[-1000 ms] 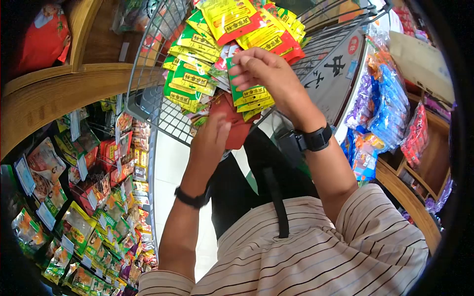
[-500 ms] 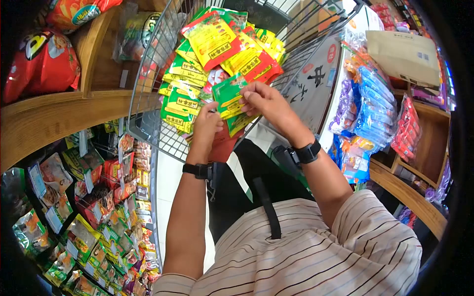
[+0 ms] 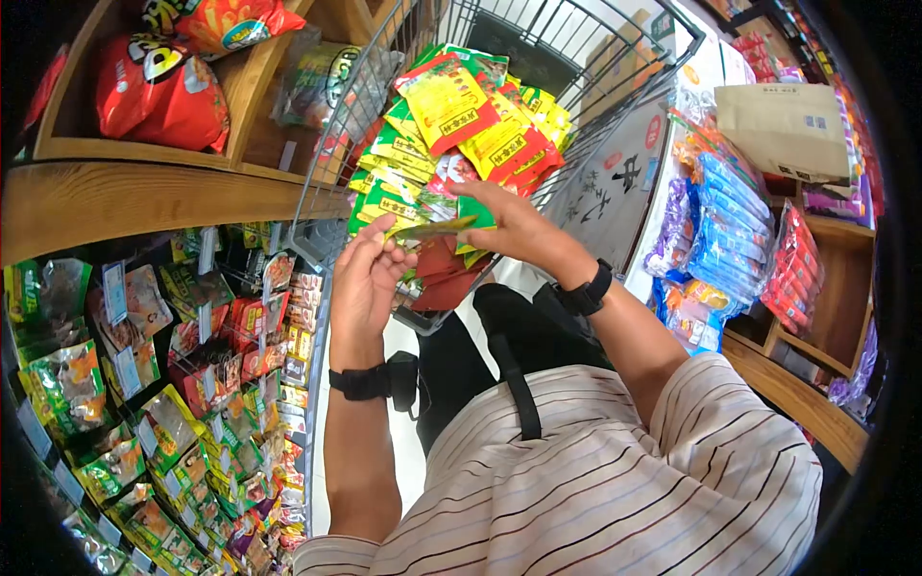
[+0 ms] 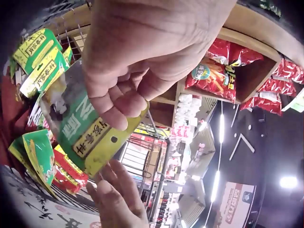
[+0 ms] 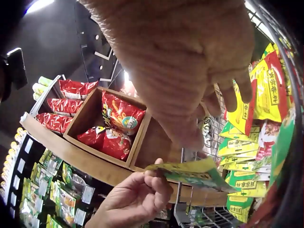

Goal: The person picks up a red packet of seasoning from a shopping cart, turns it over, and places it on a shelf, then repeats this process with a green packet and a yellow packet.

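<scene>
My left hand (image 3: 363, 288) pinches a flat green-and-yellow seasoning packet (image 4: 95, 128) by one end, near its punched hole. In the head view the packet appears almost edge-on, above the near end of a wire shopping cart (image 3: 519, 60). My right hand (image 3: 514, 230) is at the packet's other side, fingers extended, with its fingertips close to the packet's edge in the left wrist view. Under the hands, the cart holds overlapping green-and-yellow packets (image 3: 401, 146), yellow-and-red packets (image 3: 447, 101) and a dark red item (image 3: 451, 286).
Hanging packaged foods (image 3: 226, 403) line the left rack, below a wooden shelf with red snack bags (image 3: 158, 101). Blue-wrapped packs (image 3: 730, 216), a red pack (image 3: 793, 264) and a brown paper bag (image 3: 783, 130) sit to the right, beside a white box with black characters (image 3: 615, 178).
The green packet, pinched by the right hand half a second ago, is now in the left hand and turned edge-on. The left hand has turned and moved left; the right hand's fingers have extended.
</scene>
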Tool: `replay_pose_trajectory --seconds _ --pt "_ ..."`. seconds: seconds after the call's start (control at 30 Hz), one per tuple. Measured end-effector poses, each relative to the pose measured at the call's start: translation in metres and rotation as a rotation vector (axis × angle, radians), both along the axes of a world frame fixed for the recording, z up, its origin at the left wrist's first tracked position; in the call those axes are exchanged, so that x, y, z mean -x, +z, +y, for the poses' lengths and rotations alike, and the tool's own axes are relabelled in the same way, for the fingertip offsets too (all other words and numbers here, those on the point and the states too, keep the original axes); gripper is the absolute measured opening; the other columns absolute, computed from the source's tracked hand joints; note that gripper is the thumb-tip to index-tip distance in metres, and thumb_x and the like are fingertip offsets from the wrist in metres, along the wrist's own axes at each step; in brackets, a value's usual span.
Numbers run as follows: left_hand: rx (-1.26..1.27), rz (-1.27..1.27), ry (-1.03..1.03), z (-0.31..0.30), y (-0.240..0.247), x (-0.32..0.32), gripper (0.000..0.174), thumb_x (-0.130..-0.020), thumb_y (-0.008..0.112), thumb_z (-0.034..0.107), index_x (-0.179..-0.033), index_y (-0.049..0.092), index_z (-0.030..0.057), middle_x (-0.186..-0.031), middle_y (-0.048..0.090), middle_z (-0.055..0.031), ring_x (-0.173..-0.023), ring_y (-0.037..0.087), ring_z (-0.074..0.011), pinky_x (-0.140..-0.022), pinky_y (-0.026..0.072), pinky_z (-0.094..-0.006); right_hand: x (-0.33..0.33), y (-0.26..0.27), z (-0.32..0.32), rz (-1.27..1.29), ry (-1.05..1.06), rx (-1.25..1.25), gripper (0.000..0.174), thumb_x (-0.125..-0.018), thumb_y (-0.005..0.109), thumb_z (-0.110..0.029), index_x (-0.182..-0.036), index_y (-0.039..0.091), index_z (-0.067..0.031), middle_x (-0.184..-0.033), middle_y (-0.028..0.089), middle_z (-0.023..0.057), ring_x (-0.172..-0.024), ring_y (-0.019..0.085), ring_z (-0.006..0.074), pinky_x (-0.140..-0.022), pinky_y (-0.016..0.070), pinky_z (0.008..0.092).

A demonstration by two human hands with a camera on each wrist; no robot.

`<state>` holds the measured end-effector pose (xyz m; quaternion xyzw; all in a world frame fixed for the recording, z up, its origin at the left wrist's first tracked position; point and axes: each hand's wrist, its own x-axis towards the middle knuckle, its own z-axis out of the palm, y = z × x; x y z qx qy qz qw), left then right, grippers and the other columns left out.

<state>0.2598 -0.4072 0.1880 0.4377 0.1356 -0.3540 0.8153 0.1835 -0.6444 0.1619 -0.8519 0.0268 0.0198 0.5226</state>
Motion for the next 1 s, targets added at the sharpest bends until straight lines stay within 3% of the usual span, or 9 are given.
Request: replay_pose_trajectory --seconds 0.1,0.17,0.27,0.4,0.47,0.5,0.53,0.7,1.0 --pt "0.057 -0.012 0.044 0.006 0.019 0.009 0.035 -0.096 0.057 0.012 -0.127 0.054 -0.0052 -0.086 0.059 -0.0022 -0.079 0.06 -0.0132 -0.077 0.0561 -0.0332 -0.011 0.003 0.015 0.119 0.033 -0.144 0.035 -0.091 0.068 -0.018 -0.123 0.061 -0.0031 -0.098 0.07 0.0056 -0.09 0.066 0.0163 -0.082 0.0528 0.0309" --pt "0.065 -0.044 0.07 0.011 0.032 0.012 0.038 -0.099 0.056 0.019 -0.128 0.053 -0.0046 -0.086 0.058 -0.0012 -0.078 0.059 -0.0122 -0.075 0.0554 -0.0315 -0.014 -0.003 0.018 0.26 0.003 -0.415 0.031 -0.094 0.065 -0.017 -0.122 0.062 -0.0029 -0.099 0.07 0.0025 -0.089 0.066 0.0132 -0.08 0.0527 0.0291" --pt "-0.168 -0.227 0.074 0.028 0.043 0.01 0.04 -0.101 0.054 0.025 -0.128 0.052 -0.0044 -0.085 0.057 -0.0001 -0.078 0.058 -0.0108 -0.074 0.0546 -0.0292 -0.02 0.039 0.025 0.321 -0.003 -0.705 0.03 -0.097 0.061 -0.02 -0.123 0.063 -0.0048 -0.105 0.068 -0.0024 -0.093 0.062 0.0083 -0.082 0.0512 0.0278" --pt "-0.657 -0.448 -0.011 0.042 0.044 0.015 0.048 -0.104 0.047 0.037 -0.128 0.053 -0.0039 -0.111 0.066 -0.0068 -0.096 0.063 -0.0138 -0.084 0.0525 -0.0302 -0.026 0.058 0.029 0.445 -0.015 -0.735 0.033 -0.097 0.062 -0.025 -0.125 0.063 -0.0073 -0.111 0.067 -0.0033 -0.095 0.059 0.0058 -0.083 0.0482 0.0247" --pt "-0.461 -0.356 0.017 0.048 0.04 0.024 0.051 -0.103 0.048 0.04 -0.131 0.053 -0.0017 -0.118 0.065 -0.0123 -0.107 0.063 -0.0194 -0.093 0.0488 -0.0325 -0.029 0.049 0.032 0.475 0.0 -0.748 0.034 -0.096 0.062 -0.026 -0.125 0.063 -0.0079 -0.11 0.067 -0.0032 -0.095 0.059 0.0058 -0.081 0.048 0.0243" --pt "-0.369 -0.307 0.026 0.049 0.04 0.028 0.05 -0.103 0.048 0.04 -0.131 0.053 -0.0014 -0.118 0.065 -0.0125 -0.107 0.063 -0.0197 -0.093 0.0489 -0.0325 -0.03 0.042 0.036 0.422 -0.041 -0.694 0.033 -0.094 0.062 -0.026 -0.118 0.066 -0.0033 -0.098 0.07 0.0016 -0.079 0.064 0.0085 -0.064 0.0511 0.0243" --pt "-0.277 -0.26 0.035 0.047 0.041 0.032 0.05 -0.103 0.048 0.04 -0.131 0.053 -0.0012 -0.119 0.065 -0.0126 -0.108 0.063 -0.0199 -0.092 0.049 -0.0325 -0.031 0.039 0.038 0.424 -0.025 -0.683 0.033 -0.094 0.062 -0.027 -0.117 0.066 -0.0033 -0.097 0.07 0.0017 -0.077 0.064 0.0085 -0.062 0.0507 0.0241" --pt "-0.255 -0.188 0.079 0.044 0.043 0.045 0.026 -0.099 0.059 0.021 -0.12 0.06 0.004 -0.102 0.066 0.0005 -0.081 0.058 -0.0032 -0.071 0.0467 -0.0185 -0.034 0.041 0.046 0.439 -0.006 -0.703 0.036 -0.095 0.06 -0.031 -0.116 0.065 -0.0027 -0.092 0.068 0.0024 -0.069 0.062 0.0087 -0.052 0.0478 0.024" --pt "-0.281 -0.23 0.077 0.051 0.039 0.05 0.024 -0.098 0.06 0.018 -0.119 0.062 0.0062 -0.098 0.066 0.0044 -0.073 0.051 0.0015 -0.061 0.0383 -0.0148 -0.037 0.063 0.06 0.494 -0.022 -0.698 0.04 -0.096 0.058 -0.035 -0.114 0.065 0.0 -0.101 0.07 0.0056 -0.086 0.065 0.011 -0.076 0.0517 0.0253"
